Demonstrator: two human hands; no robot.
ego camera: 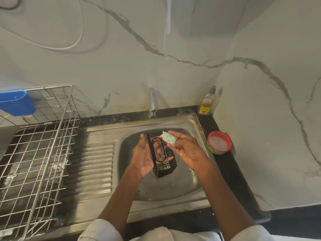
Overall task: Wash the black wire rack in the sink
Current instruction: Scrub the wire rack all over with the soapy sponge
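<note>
At frame centre, the flat left hand point(142, 154) propped the rack point(161, 153) over the sink point(173, 188). The right hand point(186, 148) pinched a sponge point(167, 138). Scrubbing each wire firmly would serve best.

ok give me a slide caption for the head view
Over the sink, the left hand holds the black rack while the right hand holds a pale green cloth against it.

I see a home kitchen: a steel sink point(194, 126) with ribbed drainboard point(97, 164), wall tap point(152, 101), dish-soap bottle point(207, 102) (corner-tucked), wire dish rack point(40, 153), marble-look wall tiles point(173, 40).
</note>
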